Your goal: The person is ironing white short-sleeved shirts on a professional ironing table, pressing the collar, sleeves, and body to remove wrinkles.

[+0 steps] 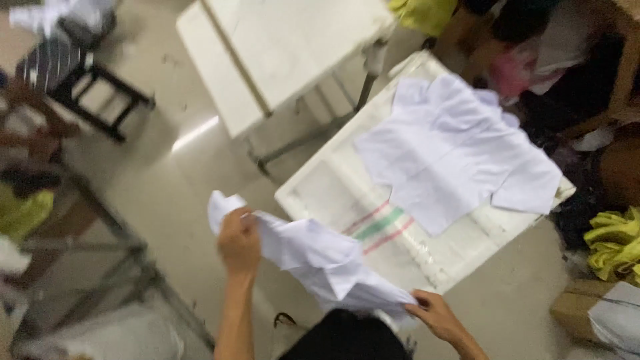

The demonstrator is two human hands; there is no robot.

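My left hand (239, 241) grips one end of a white garment (313, 257), raised in front of me. My right hand (435, 313) holds the garment's lower end near the bottom of the view. The cloth hangs crumpled between both hands. Just beyond it stands a white table (320, 193) covered with a white sack-like sheet marked by red and green stripes (381, 227). A second white shirt (453, 153) lies spread flat on that table, apart from my hands.
Another white folding table (280, 47) stands farther back. A dark stool (100, 93) and a metal frame (127, 260) are at the left. Yellow-green cloth (613, 243), dark clothes and a cardboard box (580, 307) sit at the right. The floor is pale and glossy.
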